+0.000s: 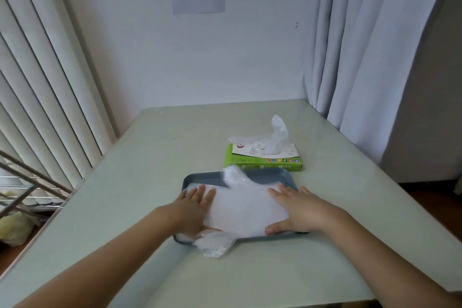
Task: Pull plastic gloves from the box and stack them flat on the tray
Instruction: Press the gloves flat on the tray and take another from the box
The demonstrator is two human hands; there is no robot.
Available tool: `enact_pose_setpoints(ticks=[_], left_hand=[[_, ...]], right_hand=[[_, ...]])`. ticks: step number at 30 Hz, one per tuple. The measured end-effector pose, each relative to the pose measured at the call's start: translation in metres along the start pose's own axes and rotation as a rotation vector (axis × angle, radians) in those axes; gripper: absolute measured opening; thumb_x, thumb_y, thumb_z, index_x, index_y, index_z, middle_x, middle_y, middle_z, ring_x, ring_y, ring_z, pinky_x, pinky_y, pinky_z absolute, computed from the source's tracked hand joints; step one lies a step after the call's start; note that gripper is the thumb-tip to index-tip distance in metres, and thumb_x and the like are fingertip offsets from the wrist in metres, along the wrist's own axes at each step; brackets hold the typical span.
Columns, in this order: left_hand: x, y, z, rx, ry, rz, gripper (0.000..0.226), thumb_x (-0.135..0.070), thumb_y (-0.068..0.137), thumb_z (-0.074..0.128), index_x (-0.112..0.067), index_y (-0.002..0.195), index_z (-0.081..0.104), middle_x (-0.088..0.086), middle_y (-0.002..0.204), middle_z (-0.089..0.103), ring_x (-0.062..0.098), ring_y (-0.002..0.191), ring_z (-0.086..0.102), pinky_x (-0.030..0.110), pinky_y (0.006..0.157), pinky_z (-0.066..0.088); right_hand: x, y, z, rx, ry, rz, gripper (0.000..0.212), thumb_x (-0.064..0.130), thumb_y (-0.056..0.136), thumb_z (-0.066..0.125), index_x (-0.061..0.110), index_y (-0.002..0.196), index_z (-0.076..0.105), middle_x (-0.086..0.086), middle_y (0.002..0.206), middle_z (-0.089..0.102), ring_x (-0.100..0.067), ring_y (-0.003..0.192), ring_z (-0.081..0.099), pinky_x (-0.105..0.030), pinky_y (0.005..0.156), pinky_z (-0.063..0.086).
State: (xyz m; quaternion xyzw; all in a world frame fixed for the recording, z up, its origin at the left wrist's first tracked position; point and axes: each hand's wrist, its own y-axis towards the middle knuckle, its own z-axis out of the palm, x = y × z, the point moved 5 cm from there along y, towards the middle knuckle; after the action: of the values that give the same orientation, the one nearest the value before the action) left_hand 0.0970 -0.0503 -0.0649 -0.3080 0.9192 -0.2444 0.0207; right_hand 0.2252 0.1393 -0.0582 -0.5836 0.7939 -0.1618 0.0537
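Observation:
A grey-blue tray [265, 174] lies on the pale table, and a stack of clear plastic gloves [246, 204] is spread flat across it. One glove end hangs over the tray's near edge. My left hand [193, 207] presses flat on the stack's left side with straight fingers. My right hand [298, 210] presses flat on its right side, thumb at the near rim. Behind the tray stands a green and white glove box [265, 161] with a glove [273, 136] sticking up out of its slot.
The table [150, 157] meets a white wall at the back. Vertical blinds [45, 87] run along the left, a curtain [370, 45] hangs at the right. A metal rack [22, 182] stands beyond the table's left edge.

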Motion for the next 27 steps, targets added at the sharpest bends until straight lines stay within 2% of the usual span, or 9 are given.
enact_pose_setpoints(ticks=[2,4,6,8,11,13,20,24,27], left_hand=[[0.005,-0.008,-0.011,0.05,0.022,-0.001,0.093,-0.051,0.094,0.048,-0.016,0.151,-0.017,0.009,0.16,-0.014,0.026,0.149,-0.005,0.037,0.118,0.001],[0.014,-0.01,-0.024,0.115,-0.033,-0.019,0.098,-0.057,0.087,0.058,-0.022,0.154,-0.005,-0.001,0.162,0.001,0.026,0.147,0.012,0.037,0.116,0.014],[0.022,-0.008,-0.04,0.113,-0.1,-0.017,0.089,-0.063,0.083,0.059,-0.024,0.152,0.019,-0.003,0.156,0.029,0.022,0.138,0.035,0.033,0.11,0.027],[0.03,-0.001,-0.06,0.006,-0.15,-0.014,0.073,-0.063,0.085,0.056,-0.023,0.144,0.039,-0.003,0.144,0.047,0.019,0.126,0.048,0.03,0.105,0.035],[0.035,0.007,-0.087,-0.189,-0.315,-0.012,0.062,-0.057,0.087,0.058,-0.026,0.14,0.044,-0.006,0.141,0.048,0.014,0.127,0.047,0.026,0.106,0.034],[0.034,0.021,-0.102,-0.281,-0.43,0.007,0.06,-0.052,0.087,0.061,-0.025,0.138,0.046,-0.005,0.139,0.05,0.013,0.126,0.048,0.025,0.105,0.035],[0.023,0.096,-0.129,-0.478,-0.675,0.003,0.057,-0.035,0.087,0.068,-0.016,0.137,0.048,0.003,0.131,0.056,0.017,0.112,0.055,0.026,0.094,0.042],[0.022,0.13,-0.133,-0.55,-0.724,-0.013,0.056,-0.03,0.086,0.07,-0.016,0.136,0.049,0.004,0.133,0.055,0.02,0.117,0.053,0.025,0.095,0.04],[0.017,0.151,-0.133,-0.564,-0.677,-0.026,0.052,-0.029,0.088,0.069,-0.016,0.135,0.051,0.005,0.136,0.052,0.021,0.122,0.05,0.025,0.096,0.037]], right_hand=[[-0.002,0.0,-0.006,0.024,0.009,0.008,0.106,0.072,0.075,0.059,0.028,0.154,0.004,0.001,0.162,-0.003,-0.026,0.148,0.003,-0.036,0.118,0.01],[-0.004,0.005,-0.017,0.008,0.025,-0.008,0.097,0.067,0.075,0.063,0.025,0.151,0.021,0.001,0.158,0.021,-0.025,0.141,0.025,-0.032,0.11,0.027],[-0.009,0.014,-0.031,-0.078,0.098,-0.032,0.076,0.064,0.075,0.066,0.021,0.135,0.047,0.001,0.132,0.049,-0.017,0.116,0.049,-0.027,0.093,0.039],[-0.016,0.025,-0.05,-0.251,0.209,-0.058,0.053,0.058,0.078,0.067,0.019,0.114,0.058,0.004,0.11,0.052,-0.014,0.098,0.053,-0.028,0.085,0.043],[-0.029,0.04,-0.072,-0.532,0.283,-0.074,0.04,0.043,0.083,0.068,0.018,0.113,0.058,0.004,0.115,0.052,-0.016,0.107,0.052,-0.029,0.089,0.041],[-0.04,0.059,-0.081,-0.623,0.315,-0.059,0.05,0.039,0.084,0.069,0.017,0.126,0.054,0.003,0.13,0.05,-0.016,0.119,0.048,-0.028,0.098,0.038],[-0.053,0.118,-0.085,-0.595,0.44,-0.043,0.067,0.045,0.082,0.071,0.019,0.139,0.047,0.002,0.146,0.043,-0.016,0.14,0.031,-0.027,0.11,0.023],[-0.053,0.134,-0.072,-0.673,0.474,-0.079,0.026,0.023,0.085,0.07,0.017,0.11,0.069,0.0,0.112,0.065,-0.018,0.105,0.058,-0.022,0.086,0.039],[-0.051,0.133,-0.06,-0.749,0.464,-0.107,0.014,0.015,0.088,0.066,0.017,0.1,0.072,0.002,0.096,0.066,-0.009,0.082,0.053,-0.013,0.069,0.034]])
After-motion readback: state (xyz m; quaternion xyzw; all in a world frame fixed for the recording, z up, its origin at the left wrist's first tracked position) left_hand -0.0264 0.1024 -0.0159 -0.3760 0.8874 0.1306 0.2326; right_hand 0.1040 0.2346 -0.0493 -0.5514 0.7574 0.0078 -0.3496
